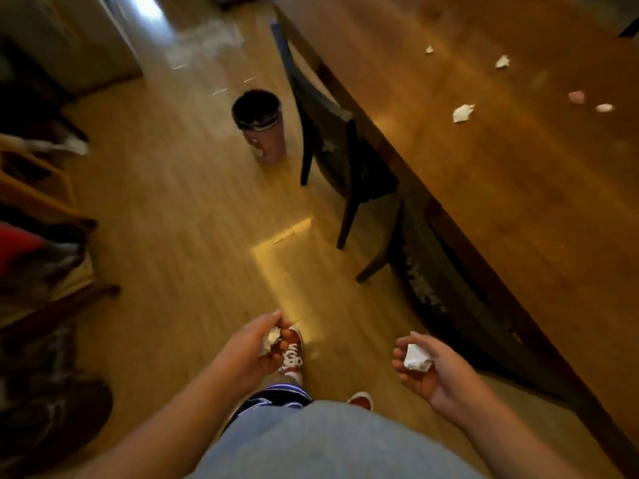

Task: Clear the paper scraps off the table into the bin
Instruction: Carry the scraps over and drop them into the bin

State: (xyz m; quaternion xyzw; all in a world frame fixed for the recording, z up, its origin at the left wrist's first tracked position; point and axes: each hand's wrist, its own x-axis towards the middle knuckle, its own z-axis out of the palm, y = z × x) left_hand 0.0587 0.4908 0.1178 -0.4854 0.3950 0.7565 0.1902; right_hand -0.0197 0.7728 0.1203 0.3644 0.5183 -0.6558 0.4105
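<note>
Grey shirt point(332, 444) right at the bottom edge, a red shoe point(292, 354) stepping out below on the wood floor point(179, 236), second shoe toe point(360, 400) just peeking past the shirt. Both hands out front, well apart. Left hand point(252, 350) curled round a crumpled scrap point(271, 340), fingers loosely closed on it, thumb up top. Right hand point(435, 371) palm up, cupped, with a white paper wad point(417, 357) sitting in the palm, fingers half bent around it but not clenched.

Bin point(260, 126) standing upright on the floor further ahead, pinkish body, dark liner folded over the rim, some whitish print or mark low on the side (too blurry to read). Sitting just left of a dark chair point(332, 143) pushed in at the table point(518, 209). Second dark chair point(449, 292) closer in, also tucked along the table edge.

Table running up the right side, brown wood. Scraps on it toward the far right: biggest white one point(462, 113), two pinkish-white ones point(576, 97) point(604, 107) near the right edge, another white one point(502, 61) further back, and a tiny bit point(429, 49) beyond that. All lying separate, none touching.

Left side a blurry pile of stuff, something red point(17, 243) in there, can't tell what. Pale cabinet or appliance point(69, 39) at top left, glare on the floor next to it.
</note>
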